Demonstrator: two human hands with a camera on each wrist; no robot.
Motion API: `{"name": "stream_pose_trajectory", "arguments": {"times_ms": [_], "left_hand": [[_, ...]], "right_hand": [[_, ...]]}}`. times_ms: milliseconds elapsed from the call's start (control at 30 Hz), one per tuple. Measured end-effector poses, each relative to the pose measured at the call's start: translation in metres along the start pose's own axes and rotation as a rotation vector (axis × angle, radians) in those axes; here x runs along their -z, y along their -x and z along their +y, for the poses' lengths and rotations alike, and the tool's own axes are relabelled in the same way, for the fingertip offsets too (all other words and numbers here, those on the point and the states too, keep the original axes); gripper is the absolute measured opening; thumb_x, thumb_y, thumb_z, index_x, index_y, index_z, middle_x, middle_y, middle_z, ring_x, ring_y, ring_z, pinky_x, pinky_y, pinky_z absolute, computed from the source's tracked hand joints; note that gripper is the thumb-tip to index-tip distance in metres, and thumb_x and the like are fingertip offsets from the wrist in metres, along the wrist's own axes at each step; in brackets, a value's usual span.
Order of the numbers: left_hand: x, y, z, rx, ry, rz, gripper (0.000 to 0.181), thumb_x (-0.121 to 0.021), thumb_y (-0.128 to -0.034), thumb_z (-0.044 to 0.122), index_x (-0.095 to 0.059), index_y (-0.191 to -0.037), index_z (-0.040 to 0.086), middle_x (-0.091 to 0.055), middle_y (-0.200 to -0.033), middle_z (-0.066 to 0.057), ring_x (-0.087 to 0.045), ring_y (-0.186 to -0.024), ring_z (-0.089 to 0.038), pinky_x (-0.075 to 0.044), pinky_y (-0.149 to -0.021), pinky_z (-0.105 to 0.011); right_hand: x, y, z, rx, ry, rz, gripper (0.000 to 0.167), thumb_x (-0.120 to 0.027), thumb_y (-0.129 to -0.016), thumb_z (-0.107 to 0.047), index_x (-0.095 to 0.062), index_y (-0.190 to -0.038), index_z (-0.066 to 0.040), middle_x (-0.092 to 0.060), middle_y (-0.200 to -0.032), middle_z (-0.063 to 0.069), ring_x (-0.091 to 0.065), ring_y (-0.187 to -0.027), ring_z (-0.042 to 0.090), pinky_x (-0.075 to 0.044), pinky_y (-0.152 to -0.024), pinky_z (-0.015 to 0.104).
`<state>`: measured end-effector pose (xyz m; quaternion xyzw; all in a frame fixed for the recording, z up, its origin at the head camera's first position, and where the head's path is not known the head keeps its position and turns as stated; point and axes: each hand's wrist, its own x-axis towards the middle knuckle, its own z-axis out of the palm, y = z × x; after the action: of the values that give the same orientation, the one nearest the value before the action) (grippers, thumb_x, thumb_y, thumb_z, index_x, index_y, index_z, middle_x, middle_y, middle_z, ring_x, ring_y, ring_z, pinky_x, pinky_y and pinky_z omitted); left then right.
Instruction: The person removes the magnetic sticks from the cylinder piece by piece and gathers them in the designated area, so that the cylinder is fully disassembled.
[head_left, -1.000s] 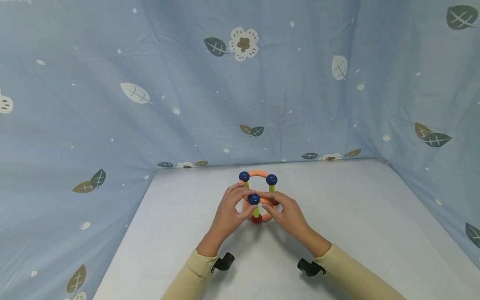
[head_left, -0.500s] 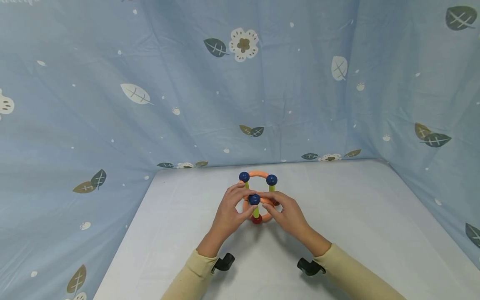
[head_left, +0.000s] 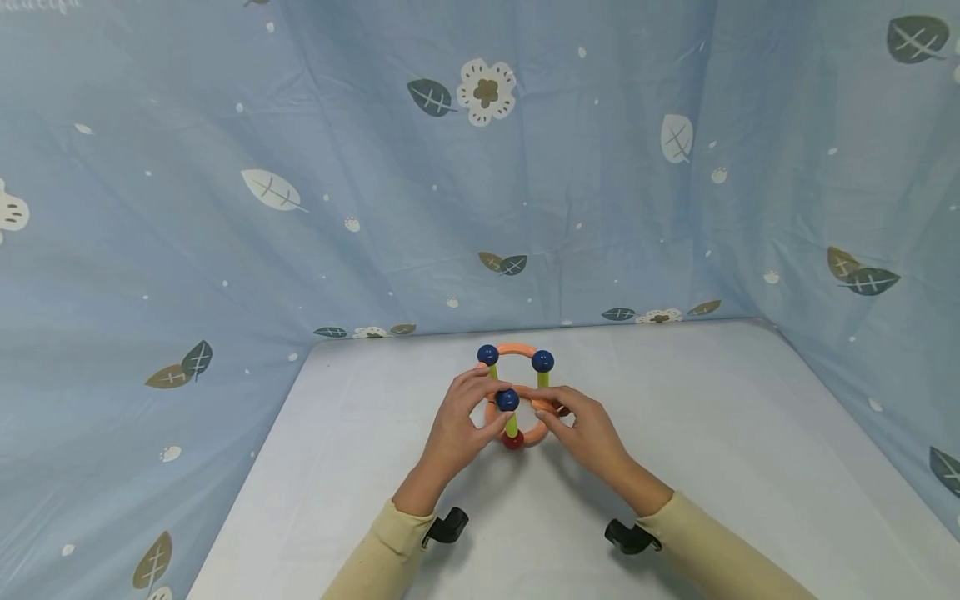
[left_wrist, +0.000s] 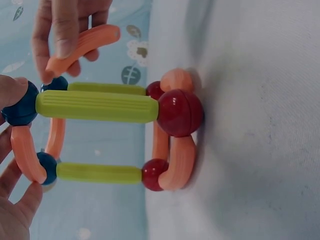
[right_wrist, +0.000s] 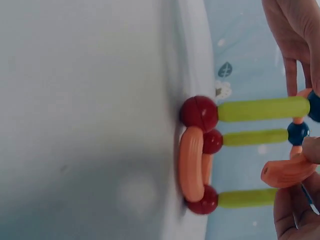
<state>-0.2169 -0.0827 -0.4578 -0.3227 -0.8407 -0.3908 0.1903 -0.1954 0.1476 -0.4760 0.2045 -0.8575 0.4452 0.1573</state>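
Note:
A frame of upright green rods [left_wrist: 97, 106], red balls [left_wrist: 181, 112] below, blue balls [head_left: 543, 361] above and curved orange pieces stands on the table. My left hand [head_left: 457, 425] pinches the front blue ball [head_left: 507, 400], its thumb on the ball in the left wrist view; other fingers lie along the frame's far side. Between right thumb and fingers, my right hand [head_left: 588, 429] grips a loose curved orange piece [left_wrist: 85, 47]. One end of that piece points free in the right wrist view; whether the other touches the right blue ball, I cannot tell.
The white table [head_left: 360, 467] spreads around the frame. Behind and beside it hangs a blue cloth [head_left: 390, 167] with leaf and flower prints. A black wrist mount [head_left: 448, 525] sits at the left sleeve, another [head_left: 632, 537] at the right.
My right hand has moved slightly right with the orange piece, away from the front blue ball. The left hand holds nearly the same place, and the frame has hardly moved.

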Motion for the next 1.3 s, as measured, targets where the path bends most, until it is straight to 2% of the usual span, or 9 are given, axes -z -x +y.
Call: {"name": "stream_pose_trajectory", "arguments": {"times_ms": [200,300,600,767,967,1100,1200,1300], "left_hand": [[0.000,0.000,0.000,0.019,0.006,-0.005,0.034,-0.081,-0.0888,0.017,-0.070,-0.121,0.017,-0.070,-0.121,0.004,-0.048,-0.137,-0.026,-0.036,-0.117,-0.045],[0.000,0.000,0.000,0.022,0.010,-0.001,0.034,-0.081,-0.0889,0.018,-0.071,-0.121,0.017,-0.070,-0.120,0.005,-0.048,-0.137,-0.026,-0.037,-0.117,-0.045],[-0.002,0.000,0.000,0.043,0.032,-0.004,0.034,-0.081,-0.0891,0.020,-0.071,-0.122,0.017,-0.070,-0.120,0.005,-0.046,-0.139,-0.022,-0.038,-0.115,-0.047],[-0.001,0.001,0.001,0.067,0.032,-0.011,0.033,-0.080,-0.0896,0.020,-0.071,-0.121,0.019,-0.070,-0.121,0.007,-0.044,-0.140,-0.019,-0.041,-0.113,-0.047],[-0.001,0.001,0.001,0.038,0.041,-0.008,0.034,-0.081,-0.0890,0.018,-0.071,-0.121,0.018,-0.070,-0.120,0.006,-0.045,-0.139,-0.026,-0.038,-0.115,-0.047],[-0.001,0.001,0.002,0.049,0.038,-0.009,0.035,-0.082,-0.0884,0.017,-0.071,-0.122,0.017,-0.070,-0.119,0.007,-0.044,-0.140,-0.024,-0.039,-0.115,-0.046],[-0.001,0.001,0.003,0.073,0.037,-0.015,0.035,-0.081,-0.0892,0.018,-0.071,-0.122,0.017,-0.070,-0.120,0.006,-0.043,-0.141,-0.020,-0.040,-0.115,-0.046],[0.000,0.001,0.002,0.066,0.039,-0.016,0.034,-0.079,-0.0908,0.020,-0.071,-0.123,0.016,-0.070,-0.120,0.005,-0.043,-0.141,-0.021,-0.037,-0.116,-0.045]], "right_hand": [[0.010,0.006,0.015,-0.112,0.019,0.000,0.033,-0.076,-0.092,-0.009,-0.071,-0.124,-0.014,-0.071,-0.108,-0.005,-0.065,-0.093,0.013,-0.059,-0.082,0.044],[0.017,0.009,0.025,-0.140,0.047,-0.008,0.034,-0.076,-0.092,-0.007,-0.070,-0.125,-0.014,-0.071,-0.106,-0.003,-0.066,-0.093,0.015,-0.059,-0.081,0.044],[0.037,0.021,0.054,-0.228,0.128,-0.009,0.032,-0.076,-0.091,-0.006,-0.067,-0.121,-0.013,-0.073,-0.107,0.002,-0.066,-0.088,0.016,-0.057,-0.076,0.030],[0.049,0.023,0.067,-0.242,0.164,0.004,0.029,-0.076,-0.091,-0.005,-0.067,-0.118,-0.011,-0.072,-0.107,0.004,-0.066,-0.090,0.020,-0.057,-0.078,0.034],[0.060,0.024,0.083,-0.222,0.213,0.000,0.027,-0.076,-0.090,-0.002,-0.072,-0.116,-0.008,-0.070,-0.107,0.008,-0.067,-0.091,0.025,-0.058,-0.078,0.041],[0.067,0.024,0.092,-0.219,0.254,-0.018,0.027,-0.076,-0.088,0.000,-0.074,-0.115,-0.005,-0.068,-0.108,0.013,-0.067,-0.089,0.027,-0.057,-0.076,0.043],[0.072,0.023,0.098,-0.248,0.260,-0.033,0.026,-0.076,-0.090,-0.002,-0.074,-0.115,-0.004,-0.069,-0.108,0.014,-0.066,-0.089,0.028,-0.056,-0.075,0.042],[0.076,0.022,0.103,-0.279,0.263,-0.040,0.022,-0.075,-0.092,-0.008,-0.073,-0.114,-0.004,-0.070,-0.105,0.012,-0.066,-0.090,0.028,-0.055,-0.075,0.041]]}}
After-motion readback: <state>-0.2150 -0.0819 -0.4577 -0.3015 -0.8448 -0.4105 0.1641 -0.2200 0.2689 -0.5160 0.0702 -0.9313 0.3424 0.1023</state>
